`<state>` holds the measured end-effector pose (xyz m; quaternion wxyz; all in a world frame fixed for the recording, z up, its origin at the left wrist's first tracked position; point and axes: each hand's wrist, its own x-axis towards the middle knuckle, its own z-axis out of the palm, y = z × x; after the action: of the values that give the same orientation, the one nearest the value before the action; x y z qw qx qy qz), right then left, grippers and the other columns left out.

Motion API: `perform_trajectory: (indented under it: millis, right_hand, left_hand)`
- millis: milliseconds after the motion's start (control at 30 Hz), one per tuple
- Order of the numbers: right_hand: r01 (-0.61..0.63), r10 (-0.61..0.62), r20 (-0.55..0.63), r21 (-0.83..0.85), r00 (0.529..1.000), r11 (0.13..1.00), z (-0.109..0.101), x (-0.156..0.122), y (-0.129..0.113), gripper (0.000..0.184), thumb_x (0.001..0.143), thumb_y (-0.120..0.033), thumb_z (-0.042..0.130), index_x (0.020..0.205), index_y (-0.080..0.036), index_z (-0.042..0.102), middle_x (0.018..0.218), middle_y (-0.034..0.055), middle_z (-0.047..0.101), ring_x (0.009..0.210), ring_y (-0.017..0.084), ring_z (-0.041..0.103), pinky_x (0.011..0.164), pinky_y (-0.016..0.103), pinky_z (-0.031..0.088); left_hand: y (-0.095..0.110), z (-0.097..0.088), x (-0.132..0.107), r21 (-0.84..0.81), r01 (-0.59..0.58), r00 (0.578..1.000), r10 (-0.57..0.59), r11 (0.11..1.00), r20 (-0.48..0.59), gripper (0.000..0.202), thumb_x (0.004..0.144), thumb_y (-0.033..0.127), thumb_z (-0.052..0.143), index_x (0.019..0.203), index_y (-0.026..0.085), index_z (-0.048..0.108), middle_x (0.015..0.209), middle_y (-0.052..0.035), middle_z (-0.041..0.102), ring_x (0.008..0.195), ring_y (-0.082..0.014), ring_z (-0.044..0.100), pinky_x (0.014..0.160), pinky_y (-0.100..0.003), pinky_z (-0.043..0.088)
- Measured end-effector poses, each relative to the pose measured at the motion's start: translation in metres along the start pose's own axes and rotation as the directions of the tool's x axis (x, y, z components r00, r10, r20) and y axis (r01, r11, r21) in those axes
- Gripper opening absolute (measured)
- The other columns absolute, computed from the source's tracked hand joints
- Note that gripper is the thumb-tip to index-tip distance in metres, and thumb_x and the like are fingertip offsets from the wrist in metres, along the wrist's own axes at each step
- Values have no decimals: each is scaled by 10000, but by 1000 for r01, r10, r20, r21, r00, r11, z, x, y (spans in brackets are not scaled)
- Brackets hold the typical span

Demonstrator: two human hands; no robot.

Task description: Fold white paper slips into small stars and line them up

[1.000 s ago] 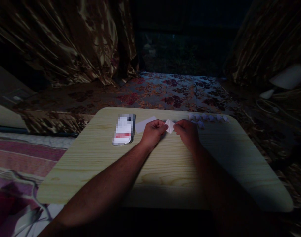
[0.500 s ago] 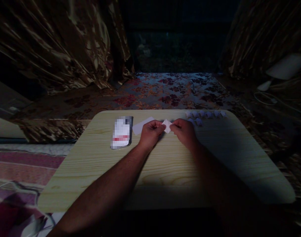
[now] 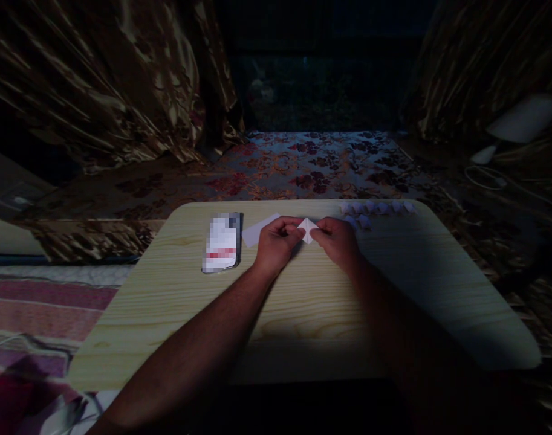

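A small folded piece of white paper (image 3: 307, 231), diamond-shaped with a crease down its middle, is held between my two hands above the table. My left hand (image 3: 278, 243) pinches its left corner between thumb and fingers. On the other side, my right hand (image 3: 338, 240) grips the right corner the same way. Beyond my left hand lies a flat white paper strip (image 3: 260, 231), partly covered by that hand. Several small folded paper pieces (image 3: 376, 208) sit in rows at the far right, close past my right hand.
A phone (image 3: 222, 243), blurred over, lies on the left part of the wooden table (image 3: 167, 314). Behind the table is a ledge with a flowered cloth (image 3: 321, 163). A white lamp (image 3: 523, 121) with a cord stands at the right; striped bedding (image 3: 44, 302) is at the left.
Both hands keep their pinch on the folded paper, which has turned and shifted very slightly. Everything else stays in place apart from a small shift of the view.
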<state>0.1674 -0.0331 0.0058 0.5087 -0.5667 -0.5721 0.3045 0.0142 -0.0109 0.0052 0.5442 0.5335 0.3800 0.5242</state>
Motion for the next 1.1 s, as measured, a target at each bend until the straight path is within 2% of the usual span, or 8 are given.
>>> perform_trajectory:
  millis: [467,700,867,1000,1100]
  right_hand:
    - [58,-57,34,-14,998,998,0,-1,4,138,721,-273,600,626,-187,549,544,-47,487,521,103,419,485,239,287]
    - [38,-38,42,0,998,999,1,0,1,168,732,-301,619,620,-185,570,538,-42,511,511,104,430,492,238,310]
    - [8,-8,-5,50,1000,999,1,1,2,153,725,-337,641,739,-186,652,561,-27,585,523,129,502,509,247,366]
    - [22,-21,-21,32,1000,999,1,1,5,155,734,-345,637,753,-193,656,555,-22,598,532,143,531,517,253,385]
    - [27,-27,-45,4,999,1000,1,2,7,147,742,-344,632,740,-197,646,544,-22,592,531,146,534,519,254,389]
  left_hand:
    - [-5,1,-1,-39,6,999,-4,999,40,269,662,260,794,913,167,761,732,-22,715,617,-114,600,618,-245,475]
    - [-4,0,-1,-10,-26,1000,26,1000,5,254,686,247,771,926,165,772,704,-7,684,611,-101,561,607,-230,436]
    - [-2,-1,-1,74,-40,998,44,996,-41,233,727,248,725,939,166,776,691,-7,663,588,-91,516,565,-222,398]
    - [0,0,-1,30,-20,998,22,999,-53,305,715,247,734,1008,163,747,639,21,610,542,-72,474,532,-210,371]
    - [0,1,-1,-46,43,999,-42,998,16,444,676,254,770,1103,163,689,646,26,626,535,-77,499,536,-211,390]
